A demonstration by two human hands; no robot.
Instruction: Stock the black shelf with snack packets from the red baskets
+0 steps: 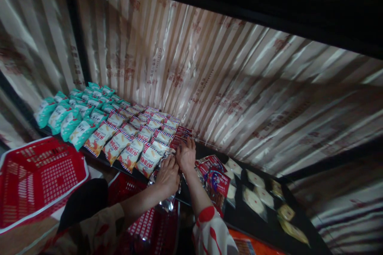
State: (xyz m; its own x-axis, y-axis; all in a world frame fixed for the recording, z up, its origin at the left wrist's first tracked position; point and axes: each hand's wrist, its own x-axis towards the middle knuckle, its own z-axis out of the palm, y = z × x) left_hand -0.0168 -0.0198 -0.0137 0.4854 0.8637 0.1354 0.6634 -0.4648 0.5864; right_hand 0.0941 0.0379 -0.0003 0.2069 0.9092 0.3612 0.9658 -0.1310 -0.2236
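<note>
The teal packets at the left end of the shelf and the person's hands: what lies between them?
In the head view, rows of white snack packets with striped edges fill the stretch from the teal packets to the left hand and right hand.

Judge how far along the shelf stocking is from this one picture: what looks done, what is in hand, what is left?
Done: the teal packets and the striped orange packets lie in neat rows on the shelf. In hand: the left hand and right hand press on silvery packets beside those rows. Left: the red packets lie jumbled, and the pale packets sit loosely spaced.
</note>
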